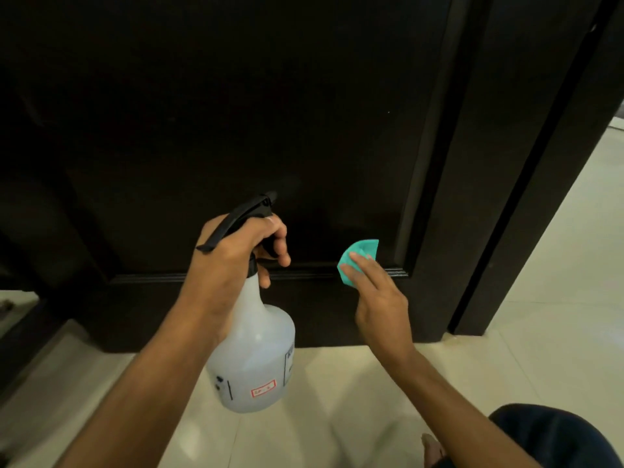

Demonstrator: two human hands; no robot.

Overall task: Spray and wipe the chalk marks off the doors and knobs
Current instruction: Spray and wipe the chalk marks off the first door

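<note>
Both hands raised toward dark door (270, 113): left hand (233, 255) gripping spray bottle (253, 352), right hand (378, 298) pinching teal cloth (359, 256).

head view, downward, near door (236, 113)
</note>
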